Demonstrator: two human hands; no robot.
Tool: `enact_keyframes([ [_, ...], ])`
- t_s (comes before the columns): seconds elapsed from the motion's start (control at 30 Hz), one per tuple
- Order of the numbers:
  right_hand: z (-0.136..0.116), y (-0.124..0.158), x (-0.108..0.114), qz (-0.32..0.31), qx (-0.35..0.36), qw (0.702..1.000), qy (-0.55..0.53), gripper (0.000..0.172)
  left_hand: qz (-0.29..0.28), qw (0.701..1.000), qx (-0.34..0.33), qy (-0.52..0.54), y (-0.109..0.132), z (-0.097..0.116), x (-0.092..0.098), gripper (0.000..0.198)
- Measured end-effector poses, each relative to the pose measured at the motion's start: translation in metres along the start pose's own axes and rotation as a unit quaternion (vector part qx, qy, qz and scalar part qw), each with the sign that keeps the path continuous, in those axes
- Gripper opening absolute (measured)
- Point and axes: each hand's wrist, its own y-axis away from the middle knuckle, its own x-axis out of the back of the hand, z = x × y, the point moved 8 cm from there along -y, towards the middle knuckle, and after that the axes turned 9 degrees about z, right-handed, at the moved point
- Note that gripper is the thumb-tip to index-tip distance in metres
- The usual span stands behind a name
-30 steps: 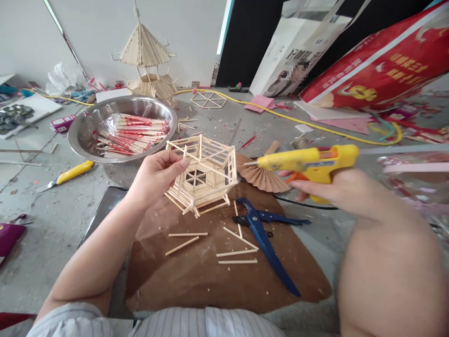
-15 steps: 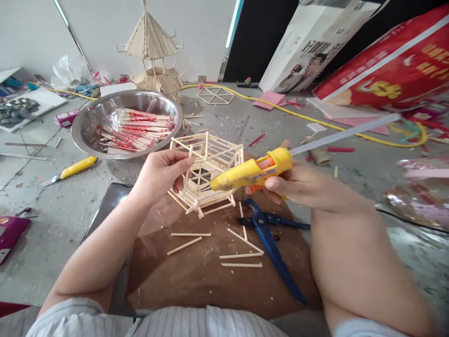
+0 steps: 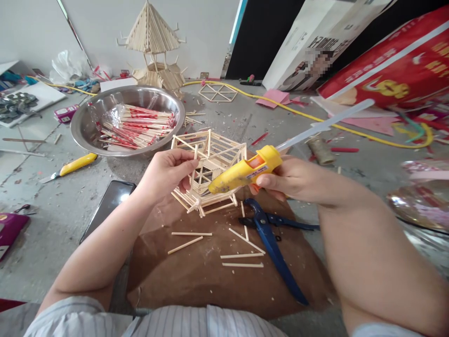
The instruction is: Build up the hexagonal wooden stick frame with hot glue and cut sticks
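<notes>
My left hand (image 3: 167,175) grips the left side of a hexagonal frame built of wooden sticks (image 3: 219,154), holding it tilted above a brown paper sheet (image 3: 196,276). My right hand (image 3: 291,180) is closed round a yellow hot glue gun (image 3: 245,171) with a clear glue stick (image 3: 326,124) jutting from its back. The gun's nozzle points down-left into the frame's lower middle. Several loose cut sticks (image 3: 224,245) lie on the paper below.
Blue cutters (image 3: 270,241) lie on the paper. A steel bowl (image 3: 87,135) of red-wrapped chopsticks stands at the left, a stick pagoda model (image 3: 154,47) behind it. A yellow knife (image 3: 75,164), a dark phone (image 3: 108,206), a yellow cord (image 3: 315,119) and bags lie about.
My right hand swung the glue gun from the right in to the frame, its nozzle now down inside it. The left hand kept its hold on the frame.
</notes>
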Motion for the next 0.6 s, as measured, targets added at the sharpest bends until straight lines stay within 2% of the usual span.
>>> enact_keyframes([
  [0.33, 0.011, 0.001, 0.001, 0.008, -0.043, 0.999, 0.029, 0.067, 0.0, 1.0, -0.017, -0.023, -0.001, 0.0, 0.0, 0.015],
  [0.6, 0.006, 0.003, 0.001, 0.004, -0.021, 0.999, 0.029, 0.066, 0.006, 0.999, -0.014, -0.047, -0.001, -0.001, -0.002, 0.015],
])
